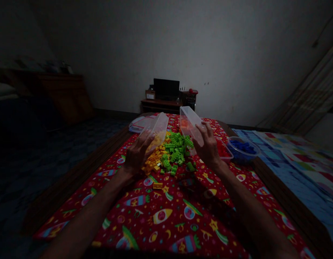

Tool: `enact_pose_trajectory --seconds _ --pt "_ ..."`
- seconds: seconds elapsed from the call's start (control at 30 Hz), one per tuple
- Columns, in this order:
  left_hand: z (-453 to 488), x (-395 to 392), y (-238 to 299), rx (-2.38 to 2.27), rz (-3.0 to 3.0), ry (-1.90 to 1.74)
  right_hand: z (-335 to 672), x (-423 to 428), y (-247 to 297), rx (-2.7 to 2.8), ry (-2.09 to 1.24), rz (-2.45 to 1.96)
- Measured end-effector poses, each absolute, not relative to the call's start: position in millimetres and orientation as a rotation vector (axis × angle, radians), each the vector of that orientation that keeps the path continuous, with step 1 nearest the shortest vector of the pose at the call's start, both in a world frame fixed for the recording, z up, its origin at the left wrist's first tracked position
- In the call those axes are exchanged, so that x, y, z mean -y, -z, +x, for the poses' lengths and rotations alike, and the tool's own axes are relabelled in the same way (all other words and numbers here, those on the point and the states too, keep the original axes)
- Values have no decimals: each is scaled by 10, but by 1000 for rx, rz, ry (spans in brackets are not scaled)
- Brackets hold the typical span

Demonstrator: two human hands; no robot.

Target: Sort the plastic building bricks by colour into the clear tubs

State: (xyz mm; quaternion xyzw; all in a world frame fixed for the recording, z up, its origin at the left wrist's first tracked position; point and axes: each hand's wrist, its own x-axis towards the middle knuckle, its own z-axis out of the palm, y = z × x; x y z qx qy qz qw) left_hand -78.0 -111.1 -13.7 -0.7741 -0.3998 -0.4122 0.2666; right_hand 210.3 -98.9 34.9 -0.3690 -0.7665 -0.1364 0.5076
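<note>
Your left hand [135, 153] has its grip clamped on the left tub [158, 127], tilted over the yellow bricks [154, 160]. Your right hand [208, 145] is clamped on the right tub [189, 120], tipped above the green bricks [177, 151]. Both heaps touch on the red-clothed worktop [161, 216]. In this dim light the right tub seems to hold orange pieces.
</note>
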Motion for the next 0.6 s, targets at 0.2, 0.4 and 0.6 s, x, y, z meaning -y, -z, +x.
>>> enact_pose_trajectory --seconds 0.2,0.4,0.6 --pt "-828 1076 -93 1183 -1899 1440 2560 814 -497 1549 51 -908" --pt "-777 805 -421 1279 -1682 1820 2811 719 -537 1590 -30 -871" --pt "-769 539 -447 1198 -1677 1843 2288 982 -308 2162 339 -579"
